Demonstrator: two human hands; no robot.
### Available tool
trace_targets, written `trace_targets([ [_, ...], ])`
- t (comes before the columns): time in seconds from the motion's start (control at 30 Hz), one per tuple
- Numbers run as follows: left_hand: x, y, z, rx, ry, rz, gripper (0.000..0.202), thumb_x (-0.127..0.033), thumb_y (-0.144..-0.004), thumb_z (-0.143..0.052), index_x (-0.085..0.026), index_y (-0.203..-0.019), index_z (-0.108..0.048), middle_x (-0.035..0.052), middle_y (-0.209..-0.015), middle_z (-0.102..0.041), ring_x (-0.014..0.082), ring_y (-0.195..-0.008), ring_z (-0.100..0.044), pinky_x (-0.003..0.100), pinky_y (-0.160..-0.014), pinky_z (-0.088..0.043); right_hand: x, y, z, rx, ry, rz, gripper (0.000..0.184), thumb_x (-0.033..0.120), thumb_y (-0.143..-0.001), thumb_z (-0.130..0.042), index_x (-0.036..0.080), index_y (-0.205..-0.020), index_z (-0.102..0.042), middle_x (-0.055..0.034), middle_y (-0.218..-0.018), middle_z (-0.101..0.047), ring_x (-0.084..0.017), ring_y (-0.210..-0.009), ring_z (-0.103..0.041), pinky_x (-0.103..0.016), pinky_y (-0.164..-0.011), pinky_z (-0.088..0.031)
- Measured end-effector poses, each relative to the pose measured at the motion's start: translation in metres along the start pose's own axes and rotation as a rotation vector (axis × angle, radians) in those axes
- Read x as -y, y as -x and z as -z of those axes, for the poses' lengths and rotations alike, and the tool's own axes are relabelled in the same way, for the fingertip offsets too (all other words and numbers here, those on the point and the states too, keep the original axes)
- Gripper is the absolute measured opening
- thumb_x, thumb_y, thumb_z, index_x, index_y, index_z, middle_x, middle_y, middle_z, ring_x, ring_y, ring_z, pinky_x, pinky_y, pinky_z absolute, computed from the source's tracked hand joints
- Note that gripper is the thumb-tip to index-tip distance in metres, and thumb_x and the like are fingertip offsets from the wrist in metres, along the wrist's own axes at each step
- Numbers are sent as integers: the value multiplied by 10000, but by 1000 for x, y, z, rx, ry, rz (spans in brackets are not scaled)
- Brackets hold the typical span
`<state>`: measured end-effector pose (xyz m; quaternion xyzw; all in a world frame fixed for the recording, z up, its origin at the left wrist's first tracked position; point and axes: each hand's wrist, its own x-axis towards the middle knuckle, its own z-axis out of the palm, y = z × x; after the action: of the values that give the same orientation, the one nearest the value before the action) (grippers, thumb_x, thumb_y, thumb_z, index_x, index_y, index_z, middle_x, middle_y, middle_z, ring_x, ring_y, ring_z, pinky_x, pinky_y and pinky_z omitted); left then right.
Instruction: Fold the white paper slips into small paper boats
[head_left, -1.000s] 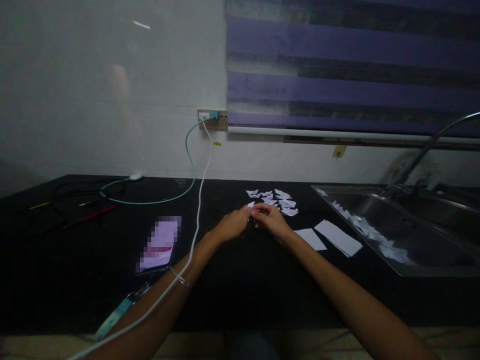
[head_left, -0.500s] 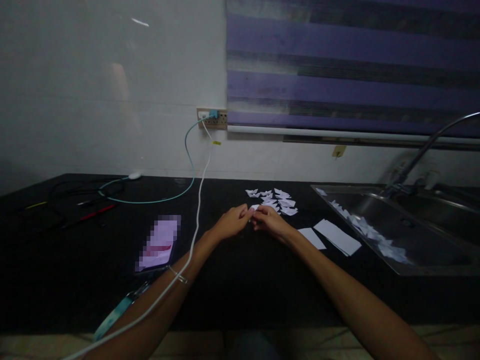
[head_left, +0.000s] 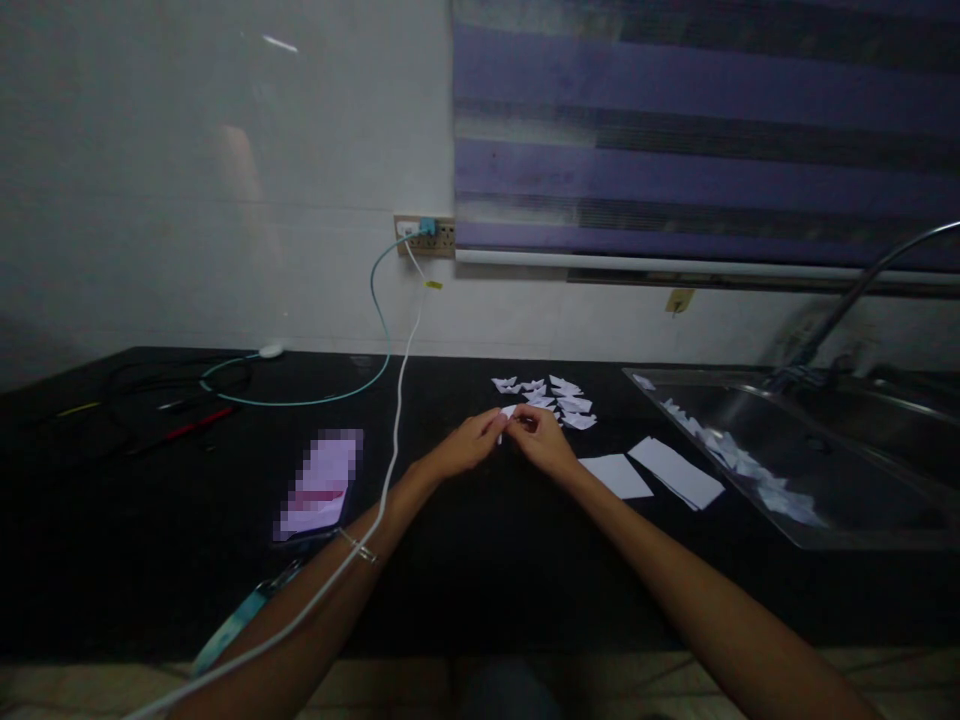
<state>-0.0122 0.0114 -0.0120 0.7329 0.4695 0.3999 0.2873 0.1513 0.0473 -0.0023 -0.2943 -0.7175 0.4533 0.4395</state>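
Note:
Between my two hands is a small folded piece of white paper (head_left: 508, 411), partly hidden by the fingers. My left hand (head_left: 471, 440) pinches its left side, thumb on top. The fingers of my right hand (head_left: 541, 436) are closed at its right side, with the fingertips bent together. Just behind my right hand lie several folded paper boats (head_left: 574, 405) in loose rows. Flat white paper sheets (head_left: 616, 476) rest by my right wrist, and a stack of white paper strips (head_left: 675, 472) lies farther right.
A steel sink (head_left: 817, 540) with a tap (head_left: 847, 295) is at the right; folded white papers (head_left: 739, 462) line its left rim. A phone (head_left: 319, 485) lies left of my left forearm. A white cable (head_left: 395, 430) crosses that forearm from the wall socket (head_left: 444, 240).
My right hand has shifted slightly and its fingers have bent more around the paper's edge. More of the flat sheet by my right wrist shows. My left hand keeps its pinch.

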Motion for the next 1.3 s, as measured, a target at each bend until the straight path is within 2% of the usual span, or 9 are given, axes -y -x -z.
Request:
trace_targets([
  [0.1,-2,-1,-4,15,161,89,561,-619,-974,-336,-142,-1145,-578,-33,-656,-494,109,-537,-470,227,-512,-404,2,1,-4,-99,34,45,181,327,-770,-643,179,-675,-598,7,-636,-581,-147,-615,-553,-267,-611,-443],
  [0.2,-3,-2,-6,20,326,146,547,-651,-954,-352,-162,-1131,-523,-83,-606,-348,72,-442,-333,181,-412,-292,6,4,-6,-187,70,68,159,321,-764,-655,167,-725,-661,-21,-677,-628,-166,-646,-576,-288,-649,-460],
  [0.37,1,-2,-7,28,413,149,564,-675,-953,-311,-171,-1110,-508,-80,-605,-326,72,-450,-293,181,-410,-298,5,5,-9,-164,-4,-12,225,362,-735,-711,158,-831,-725,-44,-723,-675,-172,-647,-586,-290,-622,-458],
  [0.53,6,0,-7,80,330,182,633,-700,-945,-285,-159,-1156,-537,-64,-587,-366,90,-462,-332,207,-423,-271,-3,2,-9,-100,-95,-141,182,342,-684,-710,171,-734,-674,-19,-666,-648,-142,-571,-545,-267,-557,-430],
  [0.73,1,1,-5,86,231,182,615,-679,-959,-261,-164,-1129,-551,-48,-606,-423,93,-482,-367,210,-442,-289,-2,2,-9,-87,-111,-128,134,301,-702,-654,182,-658,-610,24,-575,-568,-117,-530,-501,-244,-529,-399],
  [0.83,-2,0,-4,85,259,186,597,-679,-954,-292,-162,-1130,-533,-64,-588,-396,85,-459,-349,196,-424,-283,1,3,-9,-114,-125,-153,143,308,-685,-691,171,-703,-655,13,-595,-592,-119,-526,-510,-250,-515,-416],
  [1.07,-3,-3,-3,-1,294,139,517,-633,-973,-316,-162,-1050,-516,-62,-598,-402,75,-447,-341,180,-403,-285,13,-2,2,-238,-226,-244,220,350,-664,-710,162,-777,-703,-25,-688,-643,-132,-566,-554,-259,-485,-476],
  [1.3,-4,-2,-5,3,247,109,526,-635,-967,-322,-158,-1004,-540,-40,-644,-464,77,-464,-381,189,-421,-318,10,-1,0,-152,-254,-243,207,357,-662,-734,173,-743,-685,4,-637,-596,-115,-521,-522,-250,-467,-447],
])
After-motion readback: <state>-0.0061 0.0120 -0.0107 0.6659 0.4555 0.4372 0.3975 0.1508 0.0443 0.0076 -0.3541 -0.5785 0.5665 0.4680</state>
